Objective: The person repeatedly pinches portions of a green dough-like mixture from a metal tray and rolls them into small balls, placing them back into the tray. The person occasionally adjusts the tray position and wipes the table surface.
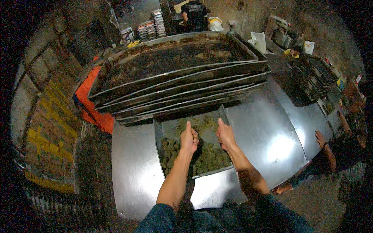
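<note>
A shallow metal tray lies on the sheet-metal table, with rows of greenish-brown lumps in its near part and loose crumbs farther back. Over the middle of the tray is my left hand, thumb up and fingers curled. My right hand is at the tray's right side wall, also thumb up with bent fingers. Whether either hand has something in its fingers is hidden, and so is whether the right one touches the wall.
Several large dark metal trays are stacked just behind the small tray. Orange cloth or plastic hangs at the table's left edge. At the right, a co-worker's hand rests by the metal tabletop. Another person is at the back.
</note>
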### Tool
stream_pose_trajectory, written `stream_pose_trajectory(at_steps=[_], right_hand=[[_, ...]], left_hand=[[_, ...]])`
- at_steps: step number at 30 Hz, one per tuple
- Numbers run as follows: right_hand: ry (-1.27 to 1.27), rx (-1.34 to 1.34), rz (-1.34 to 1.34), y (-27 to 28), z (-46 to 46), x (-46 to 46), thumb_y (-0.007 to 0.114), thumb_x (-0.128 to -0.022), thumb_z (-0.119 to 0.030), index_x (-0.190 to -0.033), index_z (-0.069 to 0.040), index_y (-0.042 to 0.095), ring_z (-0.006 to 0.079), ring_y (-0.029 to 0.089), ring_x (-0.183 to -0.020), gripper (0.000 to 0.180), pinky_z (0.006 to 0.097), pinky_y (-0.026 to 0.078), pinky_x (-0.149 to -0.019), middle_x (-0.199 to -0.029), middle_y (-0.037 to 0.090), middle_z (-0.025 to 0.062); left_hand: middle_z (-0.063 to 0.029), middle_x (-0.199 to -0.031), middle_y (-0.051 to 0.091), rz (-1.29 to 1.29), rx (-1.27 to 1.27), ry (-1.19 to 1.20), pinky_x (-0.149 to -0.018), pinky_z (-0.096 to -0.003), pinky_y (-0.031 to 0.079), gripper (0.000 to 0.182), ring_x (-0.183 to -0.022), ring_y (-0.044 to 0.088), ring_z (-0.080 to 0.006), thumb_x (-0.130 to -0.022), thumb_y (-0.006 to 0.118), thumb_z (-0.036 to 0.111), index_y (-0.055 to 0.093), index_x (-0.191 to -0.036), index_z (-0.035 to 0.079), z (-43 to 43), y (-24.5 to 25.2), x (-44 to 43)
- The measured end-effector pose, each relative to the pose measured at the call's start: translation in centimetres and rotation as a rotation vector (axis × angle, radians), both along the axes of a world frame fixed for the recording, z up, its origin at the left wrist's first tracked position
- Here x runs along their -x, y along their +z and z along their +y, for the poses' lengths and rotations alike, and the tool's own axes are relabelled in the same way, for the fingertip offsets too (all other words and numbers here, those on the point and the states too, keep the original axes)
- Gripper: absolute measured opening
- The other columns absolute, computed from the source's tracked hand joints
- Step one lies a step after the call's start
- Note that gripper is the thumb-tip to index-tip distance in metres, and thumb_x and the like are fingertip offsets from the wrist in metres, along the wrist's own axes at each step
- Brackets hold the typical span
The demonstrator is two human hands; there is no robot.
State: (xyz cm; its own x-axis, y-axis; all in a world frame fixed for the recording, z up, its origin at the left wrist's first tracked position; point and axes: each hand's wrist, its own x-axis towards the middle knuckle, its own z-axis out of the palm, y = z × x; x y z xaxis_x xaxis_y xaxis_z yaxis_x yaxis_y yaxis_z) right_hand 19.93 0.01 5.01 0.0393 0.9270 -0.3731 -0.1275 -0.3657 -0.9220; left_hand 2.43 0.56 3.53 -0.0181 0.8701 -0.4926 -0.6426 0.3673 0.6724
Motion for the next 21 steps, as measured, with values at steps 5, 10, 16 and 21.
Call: stream_pose_trajectory(at_steps=[5,10,16,21], right_hand=[[0.045,-0.01,0.173,1.1,-2.4,-0.5,0.05,-0.094,-0.041,-0.073,-0.008,0.054,0.0117,0.047,-0.049,0.039,0.0271,0.037,-0.043,-0.062,0.055,0.0051],[0.481,0.003,-0.347,0.9,-4.6,-1.4,0.053,-0.093,-0.032,-0.082,-0.008,0.06,0.0215,0.06,-0.06,0.027,0.0333,0.047,-0.053,-0.08,0.063,0.0089],[0.349,-0.898,-0.765,0.7,-4.7,2.2,0.06,-0.084,-0.026,-0.101,-0.007,0.064,0.0359,0.062,-0.088,0.026,0.0423,0.049,-0.077,-0.092,0.065,0.0177],[0.308,-0.81,-0.863,2.3,-2.1,1.6,0.062,-0.083,-0.022,-0.103,-0.004,0.066,0.035,0.062,-0.085,0.028,0.0415,0.05,-0.076,-0.094,0.065,0.0181]], left_hand=[[-0.0081,-0.071,0.057,-0.036,-0.104,-0.036,-0.045,-0.0271,0.041,0.031,-0.055,0.053,-0.0165,-0.095,0.052,0.032,0.056,-0.081,0.004,-1.1,-0.4,1.3],[-0.0176,-0.098,0.061,-0.075,-0.178,-0.166,-0.081,-0.0347,0.057,0.024,-0.092,0.063,-0.032,-0.093,0.051,0.014,0.056,-0.104,-0.007,-2.3,-1.6,2.5],[-0.013,-0.095,0.061,-0.054,-0.148,-0.182,-0.058,-0.0264,0.052,0.025,-0.078,0.063,-0.0231,-0.095,0.049,0.019,0.058,-0.103,-0.003,-3.1,-2.2,0.0],[-0.0049,-0.085,0.062,0.145,-0.215,-0.272,-0.053,-0.0214,0.041,0.018,-0.073,0.057,-0.012,-0.093,0.053,0.016,0.063,-0.1,0.002,-2.3,0.4,-1.3]])
